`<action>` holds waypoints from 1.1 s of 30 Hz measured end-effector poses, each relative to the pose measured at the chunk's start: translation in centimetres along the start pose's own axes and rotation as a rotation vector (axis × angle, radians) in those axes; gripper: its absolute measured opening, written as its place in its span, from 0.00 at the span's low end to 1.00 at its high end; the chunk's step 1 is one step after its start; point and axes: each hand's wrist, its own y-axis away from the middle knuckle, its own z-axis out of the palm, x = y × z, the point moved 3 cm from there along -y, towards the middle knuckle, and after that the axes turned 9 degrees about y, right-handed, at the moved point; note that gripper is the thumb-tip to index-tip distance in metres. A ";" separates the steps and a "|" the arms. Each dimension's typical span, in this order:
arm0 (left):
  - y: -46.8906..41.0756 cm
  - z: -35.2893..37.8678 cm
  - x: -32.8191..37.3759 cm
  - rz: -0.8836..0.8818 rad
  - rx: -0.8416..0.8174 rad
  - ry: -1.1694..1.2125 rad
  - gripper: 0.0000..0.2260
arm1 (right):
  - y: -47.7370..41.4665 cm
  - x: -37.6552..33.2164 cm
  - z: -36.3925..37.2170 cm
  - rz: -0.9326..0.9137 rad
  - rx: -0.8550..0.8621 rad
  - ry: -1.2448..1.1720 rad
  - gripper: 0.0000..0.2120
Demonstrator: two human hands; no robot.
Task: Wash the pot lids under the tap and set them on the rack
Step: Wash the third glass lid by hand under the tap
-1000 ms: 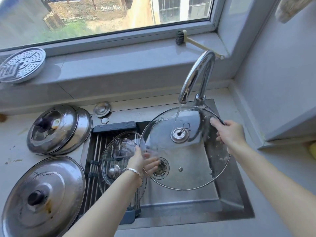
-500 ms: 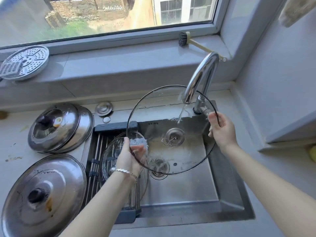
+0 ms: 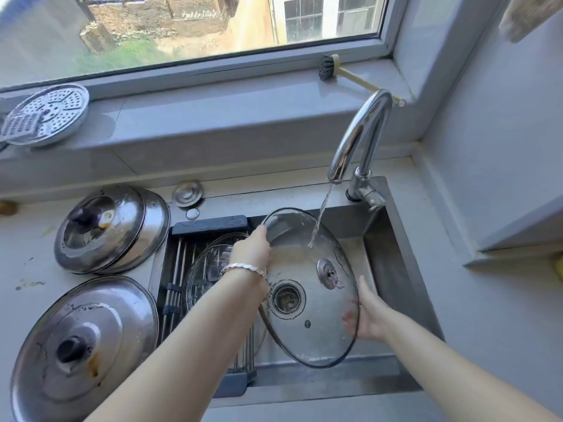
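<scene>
No writing, label, brand mark or number can be read anywhere: none on the glass lid (image 3: 323, 339) over the sink (image 3: 388, 269), the tap (image 3: 359, 138) behind the sink, or the large steel lid (image 3: 85, 339) left of the sink.

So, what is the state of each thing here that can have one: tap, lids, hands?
tap: running, stream hits the glass lid
glass lid: wet, tilted, held over the sink
left hand: grips the lid's far left rim
right hand: grips its near right rim
second glass lid: lies on the rack
large steel lid: on the counter, knob up, stained
</scene>
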 end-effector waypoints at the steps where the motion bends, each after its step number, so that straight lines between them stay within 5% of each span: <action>1: -0.3 0.0 -0.2 -0.041 0.022 0.036 0.14 | 1.1 -0.4 -0.6 0.020 0.021 -0.031 0.33; 7: 0.1 -0.6 -2.9 -0.066 0.130 0.217 0.15 | 4.0 -3.9 -5.0 0.080 0.005 -0.090 0.30; 14: 1.4 -1.9 -4.5 0.102 0.271 0.066 0.21 | 5.4 -4.1 -4.4 0.172 -0.316 -0.113 0.18; 18: 2.7 -2.0 -2.8 0.460 0.172 0.093 0.15 | 6.2 -3.7 -3.4 0.010 -0.607 -0.191 0.29; 20: 3.3 -2.1 -2.0 0.581 0.046 0.170 0.20 | 6.4 -3.7 -3.3 -0.040 -0.615 -0.174 0.33; 25: 3.9 -1.8 -0.3 0.818 -0.356 -0.065 0.17 | 5.8 -3.1 -2.2 -0.010 -0.396 -0.063 0.14; 28: 3.9 -1.1 0.3 0.660 -0.443 -0.175 0.10 | 5.2 -3.2 -1.2 -0.117 -0.307 -0.219 0.16; 33: 1.4 -1.7 0.7 0.177 -0.296 0.008 0.20 | 5.7 -4.3 -1.0 -0.438 -0.195 -0.340 0.19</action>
